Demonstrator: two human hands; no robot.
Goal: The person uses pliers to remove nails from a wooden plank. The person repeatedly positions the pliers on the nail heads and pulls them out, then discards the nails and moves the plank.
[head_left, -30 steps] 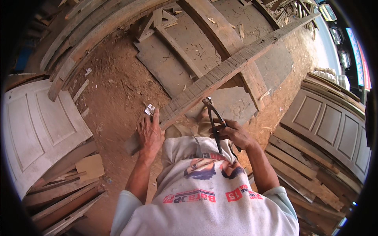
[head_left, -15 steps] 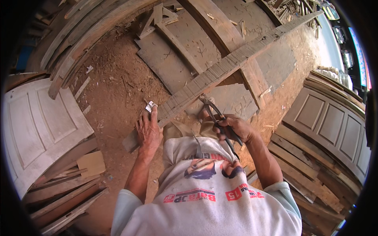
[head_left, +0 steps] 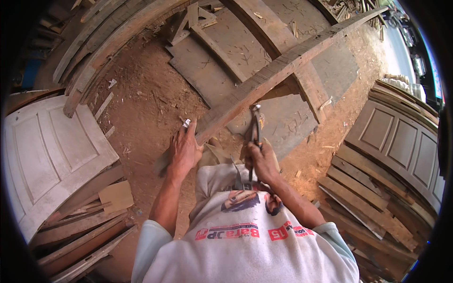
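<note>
A long, weathered wooden beam (head_left: 283, 63) runs from in front of my waist up to the far right. At its near end my left hand (head_left: 186, 150) grips the wood, the thumb against its near face and the fingers beyond. Small white scraps (head_left: 187, 122) show by those fingertips. My right hand (head_left: 262, 162) is closed round the handles of dark metal pincers (head_left: 256, 123), held upright just in front of the beam. Their head is near the beam's lower edge, and I see no nail in the jaws.
The beam crosses a wider board (head_left: 309, 89) over grey sheets (head_left: 283, 122) on the dirt floor. A white panelled door (head_left: 52, 155) lies left, a brown panelled door (head_left: 382, 127) right. Stacked planks (head_left: 363, 184) flank me. A pointed metal tool (head_left: 238, 178) sticks up at my waist.
The beam has tilted, showing more of its near side face. My right hand has moved left and drawn the pincers' handles closer together. My left hand has shifted slightly right.
</note>
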